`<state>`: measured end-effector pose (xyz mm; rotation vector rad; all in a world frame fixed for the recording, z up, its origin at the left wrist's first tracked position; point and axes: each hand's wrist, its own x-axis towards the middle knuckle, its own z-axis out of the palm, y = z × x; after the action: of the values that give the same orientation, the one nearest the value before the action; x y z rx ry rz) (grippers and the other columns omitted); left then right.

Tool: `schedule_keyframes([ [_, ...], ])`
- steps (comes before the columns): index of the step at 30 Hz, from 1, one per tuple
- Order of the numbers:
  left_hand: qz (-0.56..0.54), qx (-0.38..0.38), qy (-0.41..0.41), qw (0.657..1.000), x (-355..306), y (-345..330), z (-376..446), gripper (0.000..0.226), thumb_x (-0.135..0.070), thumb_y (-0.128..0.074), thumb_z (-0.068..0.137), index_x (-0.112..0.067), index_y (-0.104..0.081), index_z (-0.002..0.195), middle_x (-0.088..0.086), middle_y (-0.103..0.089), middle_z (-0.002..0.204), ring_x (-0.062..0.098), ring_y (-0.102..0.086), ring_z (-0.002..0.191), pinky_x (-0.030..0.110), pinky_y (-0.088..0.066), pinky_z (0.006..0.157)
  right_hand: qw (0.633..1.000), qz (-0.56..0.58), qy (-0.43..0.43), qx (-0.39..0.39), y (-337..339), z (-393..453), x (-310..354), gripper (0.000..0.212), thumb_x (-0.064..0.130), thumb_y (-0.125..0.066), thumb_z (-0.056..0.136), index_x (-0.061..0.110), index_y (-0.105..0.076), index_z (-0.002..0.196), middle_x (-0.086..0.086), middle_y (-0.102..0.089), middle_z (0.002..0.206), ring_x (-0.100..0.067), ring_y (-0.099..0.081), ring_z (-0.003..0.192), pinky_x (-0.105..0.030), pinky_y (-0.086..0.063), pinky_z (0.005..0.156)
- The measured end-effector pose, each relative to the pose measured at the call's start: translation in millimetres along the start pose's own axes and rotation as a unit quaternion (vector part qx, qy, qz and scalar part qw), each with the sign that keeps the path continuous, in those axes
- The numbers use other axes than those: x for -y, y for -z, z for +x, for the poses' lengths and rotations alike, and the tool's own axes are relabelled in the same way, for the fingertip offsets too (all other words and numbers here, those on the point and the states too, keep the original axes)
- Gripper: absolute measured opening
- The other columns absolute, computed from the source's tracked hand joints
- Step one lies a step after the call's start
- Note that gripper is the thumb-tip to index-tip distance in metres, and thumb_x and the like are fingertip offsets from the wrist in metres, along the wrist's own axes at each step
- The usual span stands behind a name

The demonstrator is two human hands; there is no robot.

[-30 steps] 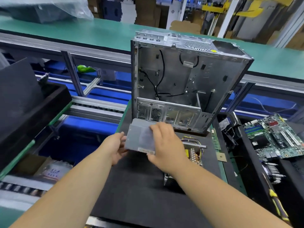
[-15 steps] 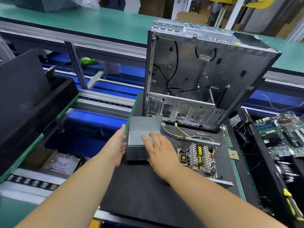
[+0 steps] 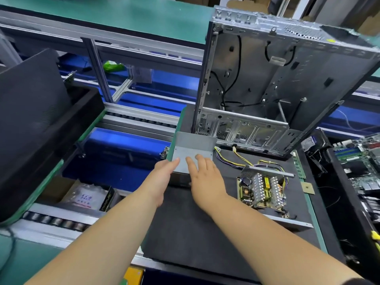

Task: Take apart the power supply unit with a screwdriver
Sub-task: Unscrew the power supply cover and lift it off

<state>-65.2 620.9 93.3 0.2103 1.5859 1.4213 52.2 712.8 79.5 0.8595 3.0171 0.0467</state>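
The grey metal cover of the power supply [image 3: 192, 150] lies on the black mat [image 3: 185, 223], at its far left edge. My left hand [image 3: 162, 174] touches the cover's left side with straight fingers. My right hand [image 3: 205, 177] rests flat on its top, fingers spread. To the right on the mat lies the bared circuit board of the power supply [image 3: 262, 190], with heat sinks and yellow and black wires trailing from it. No screwdriver is in either hand.
An empty computer case [image 3: 277, 83] stands open behind the mat. A motherboard [image 3: 362, 157] lies in a black bin at right. A black tray [image 3: 37, 124] sits at left beside roller rails [image 3: 133, 122]. A small chip [image 3: 307, 187] rests at the mat's right edge.
The cover went from being held tilted above the mat to lying on it at the left edge. My hands have flattened onto it, and the circuit board is now uncovered.
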Motion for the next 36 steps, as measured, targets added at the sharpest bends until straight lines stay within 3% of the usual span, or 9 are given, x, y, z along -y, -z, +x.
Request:
schedule_keyframes([
  [5,0.132,-0.075,-0.109,0.982,-10.5,-3.4,1.0,0.055,-0.047,-0.061,0.092,-0.033,-0.045,0.142,-0.007,-0.038,0.148,0.015,-0.045,0.128,0.038,-0.038,0.104,0.994,0.1,-0.03,-0.029,15.3,-9.0,-1.4,0.074,0.047,-0.06,0.092,0.015,-0.032,0.151,-0.011,-0.031,0.15,-0.032,-0.031,0.135,-0.04,-0.023,0.115],
  [9,0.199,-0.099,-0.259,0.94,-23.2,-18.9,-7.1,0.028,-0.025,-0.06,0.095,-0.035,-0.058,0.121,-0.014,-0.053,0.127,0.001,-0.052,0.115,0.026,-0.042,0.097,0.98,0.159,-0.076,-0.088,38.8,-25.7,-20.0,0.051,0.037,-0.065,0.09,0.015,-0.055,0.135,-0.006,-0.05,0.132,-0.028,-0.047,0.122,-0.04,-0.034,0.106],
  [13,0.214,-0.056,-0.32,0.921,-28.7,-45.2,-19.1,0.024,-0.016,-0.06,0.094,-0.035,-0.063,0.108,-0.016,-0.061,0.114,-0.006,-0.055,0.104,0.017,-0.042,0.09,0.962,0.206,-0.122,-0.128,57.3,-45.4,-58.5,0.036,0.027,-0.069,0.088,0.013,-0.065,0.121,-0.004,-0.058,0.119,-0.026,-0.054,0.114,-0.042,-0.041,0.101],
  [17,0.24,-0.013,-0.332,0.912,-24.0,-78.5,-26.4,0.024,-0.009,-0.06,0.093,-0.03,-0.067,0.105,-0.012,-0.064,0.107,-0.008,-0.057,0.094,0.005,-0.041,0.081,0.937,0.256,-0.192,-0.141,64.7,-70.2,-112.9,0.025,0.027,-0.066,0.091,0.018,-0.068,0.115,0.003,-0.057,0.114,-0.018,-0.056,0.11,-0.037,-0.044,0.097],
  [21,0.247,0.039,-0.309,0.918,-14.7,-117.5,-32.9,0.026,-0.008,-0.06,0.094,-0.032,-0.066,0.097,-0.007,-0.067,0.103,0.0,-0.059,0.089,0.011,-0.043,0.077,0.911,0.29,-0.26,-0.137,63.1,-103.2,-169.5,0.014,0.028,-0.064,0.093,0.027,-0.067,0.106,0.008,-0.053,0.109,-0.012,-0.057,0.092,-0.038,-0.048,0.091],
  [24,0.255,0.064,-0.299,0.917,-6.4,-146.2,-37.3,0.029,-0.006,-0.06,0.094,-0.034,-0.066,0.093,-0.007,-0.067,0.095,-0.004,-0.057,0.081,0.005,-0.04,0.072,0.894,0.304,-0.295,-0.146,59.9,-128.9,-205.4,0.009,0.025,-0.065,0.093,0.027,-0.067,0.101,0.004,-0.055,0.108,-0.015,-0.058,0.087,-0.04,-0.049,0.089],
  [27,0.259,0.087,-0.296,0.915,2.6,-173.8,-43.6,0.031,-0.005,-0.059,0.093,-0.035,-0.067,0.09,-0.014,-0.065,0.087,-0.007,-0.056,0.075,0.003,-0.04,0.067,0.887,0.306,-0.313,-0.143,55.2,-150.9,-236.1,0.009,0.026,-0.064,0.092,0.025,-0.069,0.1,0.005,-0.055,0.101,-0.013,-0.057,0.084,-0.035,-0.048,0.083],
  [31,0.282,0.103,-0.281,0.912,11.5,-208.6,-48.9,0.029,-0.009,-0.06,0.094,-0.036,-0.069,0.089,-0.008,-0.067,0.094,-0.001,-0.057,0.076,0.015,-0.044,0.071,0.878,0.321,-0.326,-0.142,50.7,-175.2,-267.8,0.011,0.026,-0.063,0.092,0.025,-0.07,0.101,0.005,-0.056,0.101,-0.009,-0.055,0.081,-0.034,-0.047,0.081],
  [36,0.289,0.116,-0.276,0.909,20.2,-254.0,-59.1,0.025,-0.009,-0.061,0.093,-0.032,-0.071,0.088,-0.005,-0.069,0.095,0.003,-0.06,0.08,0.007,-0.045,0.067,0.869,0.33,-0.336,-0.155,42.8,-201.3,-307.4,0.007,0.028,-0.063,0.093,0.033,-0.065,0.097,0.014,-0.052,0.09,-0.001,-0.053,0.074,-0.029,-0.039,0.069],
])
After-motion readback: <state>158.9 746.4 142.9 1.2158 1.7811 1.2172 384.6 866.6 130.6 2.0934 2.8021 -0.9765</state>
